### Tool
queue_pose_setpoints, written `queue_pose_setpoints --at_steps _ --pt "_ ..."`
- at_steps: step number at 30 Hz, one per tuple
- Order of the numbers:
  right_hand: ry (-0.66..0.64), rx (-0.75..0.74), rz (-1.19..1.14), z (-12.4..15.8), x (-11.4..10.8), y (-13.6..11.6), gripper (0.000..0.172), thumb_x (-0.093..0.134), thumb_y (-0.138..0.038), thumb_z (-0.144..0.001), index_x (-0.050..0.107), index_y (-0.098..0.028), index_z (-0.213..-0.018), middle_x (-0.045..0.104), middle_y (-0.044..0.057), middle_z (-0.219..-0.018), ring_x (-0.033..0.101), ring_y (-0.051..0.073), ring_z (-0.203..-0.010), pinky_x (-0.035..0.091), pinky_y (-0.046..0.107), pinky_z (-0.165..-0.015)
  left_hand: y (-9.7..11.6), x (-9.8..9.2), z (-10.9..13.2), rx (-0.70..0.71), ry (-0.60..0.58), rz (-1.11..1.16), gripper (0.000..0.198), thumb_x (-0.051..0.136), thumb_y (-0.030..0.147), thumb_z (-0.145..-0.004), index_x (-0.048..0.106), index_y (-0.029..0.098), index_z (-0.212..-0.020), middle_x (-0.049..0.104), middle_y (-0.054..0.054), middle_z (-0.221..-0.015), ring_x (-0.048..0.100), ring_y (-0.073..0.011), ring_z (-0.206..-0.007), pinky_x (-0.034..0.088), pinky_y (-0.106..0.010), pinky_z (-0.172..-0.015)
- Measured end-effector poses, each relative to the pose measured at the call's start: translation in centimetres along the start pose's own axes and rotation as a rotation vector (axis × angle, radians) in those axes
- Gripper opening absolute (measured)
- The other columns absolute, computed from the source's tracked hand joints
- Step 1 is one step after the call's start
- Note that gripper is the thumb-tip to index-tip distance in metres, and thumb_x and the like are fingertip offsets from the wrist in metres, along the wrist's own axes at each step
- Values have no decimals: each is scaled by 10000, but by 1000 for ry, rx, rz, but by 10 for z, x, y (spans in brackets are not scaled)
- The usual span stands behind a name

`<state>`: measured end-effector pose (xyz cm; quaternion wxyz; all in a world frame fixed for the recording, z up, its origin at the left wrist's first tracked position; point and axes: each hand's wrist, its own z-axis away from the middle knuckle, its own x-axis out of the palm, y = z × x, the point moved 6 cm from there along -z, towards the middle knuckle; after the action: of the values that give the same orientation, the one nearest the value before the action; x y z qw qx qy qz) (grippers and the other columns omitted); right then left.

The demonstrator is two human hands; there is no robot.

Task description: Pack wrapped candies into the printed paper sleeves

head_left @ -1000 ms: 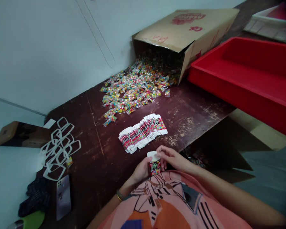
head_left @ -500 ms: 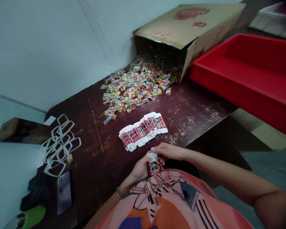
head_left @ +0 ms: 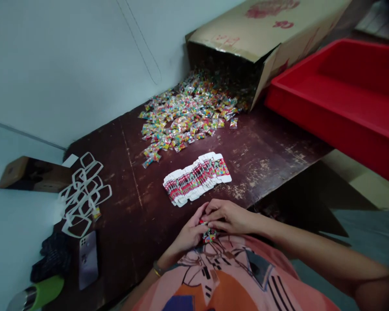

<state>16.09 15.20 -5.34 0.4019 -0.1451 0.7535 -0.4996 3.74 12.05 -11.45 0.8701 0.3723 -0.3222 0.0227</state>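
Both my hands meet at the near edge of the dark wooden table (head_left: 132,207). My left hand (head_left: 190,232) grips a small printed paper box (head_left: 209,236) from the left and below. Over the box's top my right hand (head_left: 227,216) is closed, fingers pressing down on it, so most of the box is hidden. Just beyond my hands lies a fanned row of flat printed box blanks (head_left: 196,178). Farther back a heap of small colourful candy packets (head_left: 188,114) spills from a cardboard carton (head_left: 262,39) lying on its side.
A red plastic tray (head_left: 343,95) stands at the right, past the table's edge. White paper cut-out scraps (head_left: 82,194), a phone (head_left: 88,259), a dark glove (head_left: 50,259) and a green bottle (head_left: 39,293) lie at the left. A white wall runs behind.
My right hand has come down over the box's white top flap, which no longer shows. The box sits lower between my hands. The view has shifted slightly.
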Motion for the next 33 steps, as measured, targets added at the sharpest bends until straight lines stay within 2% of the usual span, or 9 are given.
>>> queue_pose_setpoints --at_steps 3,6,9,11,14,19,26,29,33 --pt "92 100 203 -23 -55 45 253 491 -330 -933 703 -225 -1023 654 54 -1012 582 151 -950 451 264 -859 24 -3 4 9 68 -265 477 639 162 -694 574 193 -1165 653 -65 -1033 591 -208 -924 412 -341 -867" --pt "489 443 576 -41 -158 111 270 473 -314 -930 673 -208 -1077 616 92 -1141 531 208 -1073 418 326 -929 57 -12 18 68 119 -610 226 668 165 -674 634 146 -897 637 -42 -876 559 -182 -854 400 -287 -796" --pt "653 551 709 -47 -231 155 377 487 -259 -900 557 -124 -1244 498 188 -1307 427 310 -1201 351 462 -979 65 -26 36 -66 67 -780 508 705 114 -587 600 200 -1077 585 13 -858 533 -151 -785 387 -252 -705" --pt "675 564 755 -43 -249 172 399 534 -246 -864 551 -126 -1245 506 182 -1310 424 318 -1199 339 475 -981 58 -36 48 -212 -17 -796 591 717 113 -569 586 239 -1131 587 19 -907 548 -163 -826 394 -256 -720" --pt "683 553 797 -24 -233 182 344 509 -209 -868 587 -145 -1198 560 158 -1257 477 285 -1128 369 433 -948 51 -42 55 -223 -77 -740 399 751 210 -611 635 196 -993 616 -5 -923 564 -206 -910 412 -293 -798" --pt "701 547 810 38 -134 155 336 438 -253 -916 581 -165 -1206 559 156 -1234 478 296 -1105 394 455 -909 54 -46 34 -39 264 -365 429 607 415 -810 492 195 -1160 616 -94 -1032 627 -195 -781 503 -328 -677" --pt "470 298 653 113 20 61 540 563 -351 -867 427 -197 -1366 504 144 -1318 390 319 -1266 354 527 -1028 44 -17 -25 44 71 -165 404 609 310 -807 446 212 -1164 634 -98 -993 660 -231 -829 565 -312 -591" --pt "443 230 372 108 32 36 318 486 -257 -916 543 -230 -1228 613 113 -1163 546 237 -1088 473 411 -922 35 -9 -39 27 56 -263 469 617 283 -797 427 208 -1219 636 -79 -948 646 -204 -788 558 -290 -582" --pt "698 374 -80 77 -10 29 217 486 -276 -924 522 -216 -1130 659 62 -975 631 167 -863 517 295 -779 24 5 -42 20 26 -398 571 666 228 -736 452 217 -1266 604 -98 -1141 615 -211 -900 539 -253 -612"
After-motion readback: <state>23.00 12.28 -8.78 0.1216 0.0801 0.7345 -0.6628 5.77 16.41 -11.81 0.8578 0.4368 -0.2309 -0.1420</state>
